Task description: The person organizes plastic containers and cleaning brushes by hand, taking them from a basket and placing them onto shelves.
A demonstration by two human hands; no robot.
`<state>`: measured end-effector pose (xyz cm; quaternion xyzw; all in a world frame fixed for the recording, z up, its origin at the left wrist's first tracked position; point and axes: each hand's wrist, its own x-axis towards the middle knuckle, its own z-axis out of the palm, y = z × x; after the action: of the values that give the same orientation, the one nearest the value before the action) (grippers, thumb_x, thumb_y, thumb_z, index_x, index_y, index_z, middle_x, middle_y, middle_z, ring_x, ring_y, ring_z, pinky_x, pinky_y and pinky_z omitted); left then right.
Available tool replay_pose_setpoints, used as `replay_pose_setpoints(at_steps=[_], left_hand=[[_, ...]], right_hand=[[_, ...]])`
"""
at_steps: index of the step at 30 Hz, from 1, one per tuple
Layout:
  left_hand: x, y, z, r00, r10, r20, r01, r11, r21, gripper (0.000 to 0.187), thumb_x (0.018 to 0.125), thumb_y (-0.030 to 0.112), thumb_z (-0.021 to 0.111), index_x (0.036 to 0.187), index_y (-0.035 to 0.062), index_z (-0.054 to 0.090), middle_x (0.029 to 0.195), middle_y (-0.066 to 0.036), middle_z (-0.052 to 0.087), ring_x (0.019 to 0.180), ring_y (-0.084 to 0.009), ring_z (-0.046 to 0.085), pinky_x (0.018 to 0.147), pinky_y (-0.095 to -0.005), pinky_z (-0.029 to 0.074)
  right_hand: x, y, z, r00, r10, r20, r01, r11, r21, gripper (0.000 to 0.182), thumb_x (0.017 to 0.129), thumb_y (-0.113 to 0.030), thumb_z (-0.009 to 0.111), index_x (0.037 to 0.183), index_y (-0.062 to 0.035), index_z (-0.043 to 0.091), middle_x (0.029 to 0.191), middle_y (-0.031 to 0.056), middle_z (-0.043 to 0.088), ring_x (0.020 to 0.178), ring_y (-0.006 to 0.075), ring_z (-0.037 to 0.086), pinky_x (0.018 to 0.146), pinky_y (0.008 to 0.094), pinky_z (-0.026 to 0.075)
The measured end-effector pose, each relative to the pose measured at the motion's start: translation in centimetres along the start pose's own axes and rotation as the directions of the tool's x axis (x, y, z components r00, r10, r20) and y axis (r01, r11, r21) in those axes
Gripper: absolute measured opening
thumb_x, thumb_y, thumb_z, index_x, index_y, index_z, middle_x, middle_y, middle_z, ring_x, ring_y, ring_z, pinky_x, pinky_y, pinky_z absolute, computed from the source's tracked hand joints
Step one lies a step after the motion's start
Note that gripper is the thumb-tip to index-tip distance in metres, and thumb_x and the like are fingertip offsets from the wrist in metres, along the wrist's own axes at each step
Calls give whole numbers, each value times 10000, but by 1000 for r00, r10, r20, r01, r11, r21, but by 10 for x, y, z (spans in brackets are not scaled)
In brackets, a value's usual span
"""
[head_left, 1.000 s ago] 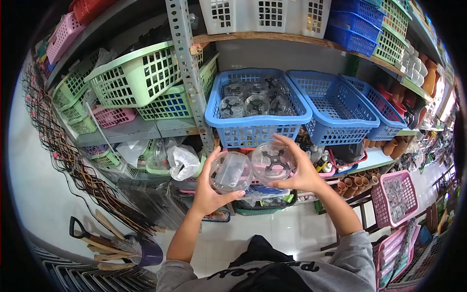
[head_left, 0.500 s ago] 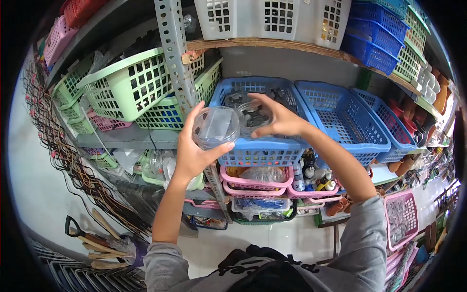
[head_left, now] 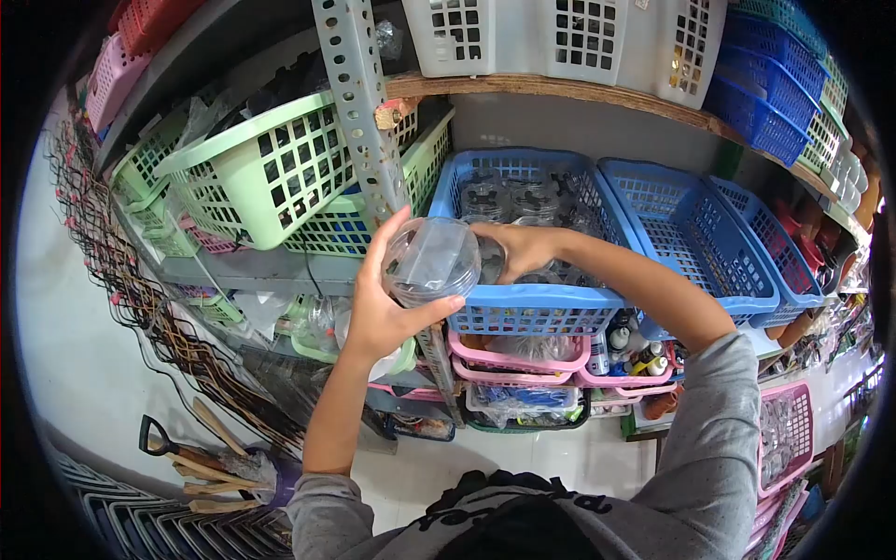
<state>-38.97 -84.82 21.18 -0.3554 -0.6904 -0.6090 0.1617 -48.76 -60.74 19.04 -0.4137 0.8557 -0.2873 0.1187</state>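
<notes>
A clear round plastic container (head_left: 435, 259) with a pale rectangular label sits in my left hand (head_left: 378, 313), thumb and fingers wrapped round its rim. Right beside it, my right hand (head_left: 527, 250) grips a second clear round container (head_left: 491, 261), partly hidden behind the first one and my fingers. Both are held up in front of a blue basket (head_left: 551, 297). More clear round containers (head_left: 513, 198) with dark contents lie in that basket.
Two more blue baskets (head_left: 761, 306) stand to the right on the same shelf. A green basket (head_left: 224, 182) and a perforated metal post (head_left: 359, 112) are on the left. Pink baskets (head_left: 518, 366) sit below. White baskets (head_left: 518, 42) line the wooden shelf (head_left: 551, 91) above.
My right hand has moved its container lower and closer in behind the left one. More of the blue basket's contents shows. The view has shifted slightly, so the shelves appear further right.
</notes>
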Motion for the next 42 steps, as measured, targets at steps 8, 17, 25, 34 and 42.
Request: replay_pose_setpoints(at_steps=[8, 17, 25, 34, 42], left_hand=[[7, -7, 0, 998, 28, 53, -29, 999, 24, 988, 567, 207, 854, 1366, 11, 306, 1257, -164, 471, 1143, -246, 491, 979, -373, 387], [30, -8, 20, 990, 89, 107, -89, 996, -5, 976, 574, 218, 852, 1355, 4, 307, 1234, -174, 484, 1130, -250, 500, 973, -371, 391], [61, -32, 66, 966, 74, 247, -90, 994, 54, 1007, 576, 220, 861, 1379, 54, 278, 1204, -170, 511, 1109, -262, 515, 973, -371, 391], [74, -58, 53, 826, -71, 559, -136, 938, 320, 737, 833, 501, 580, 1291, -49, 403, 1258, -257, 486, 1145, -367, 502, 992, -384, 369], [74, -76, 44, 672, -340, 658, -96, 841, 533, 520, 946, 419, 307, 1111, 14, 588, 1090, -217, 600, 1061, -380, 533, 930, -408, 402]], right_hand=[[0, 6, 5, 981, 136, 139, -140, 990, 17, 964, 576, -142, 728, 1392, 7, 238, 1321, 234, 435, 1246, 322, 412, 1030, 370, 331], [-37, -59, -38, 912, 328, -246, -158, 835, 527, 473, 882, -237, 529, 1292, -17, 440, 1210, 141, 528, 1047, 215, 532, 870, 361, 471], [-82, -70, -31, 871, 430, -238, -117, 651, 750, 443, 933, -331, 502, 1239, -16, 443, 1025, 118, 575, 895, 202, 591, 670, 328, 560], [-107, -33, -44, 831, 495, -255, -291, 777, 558, 418, 863, -180, 614, 1233, -31, 490, 1066, 130, 579, 887, 187, 606, 647, 322, 582], [-83, -10, -30, 914, 406, -14, -385, 877, 288, 403, 851, -126, 603, 1244, -73, 529, 1170, 68, 580, 992, 163, 562, 839, 315, 491]])
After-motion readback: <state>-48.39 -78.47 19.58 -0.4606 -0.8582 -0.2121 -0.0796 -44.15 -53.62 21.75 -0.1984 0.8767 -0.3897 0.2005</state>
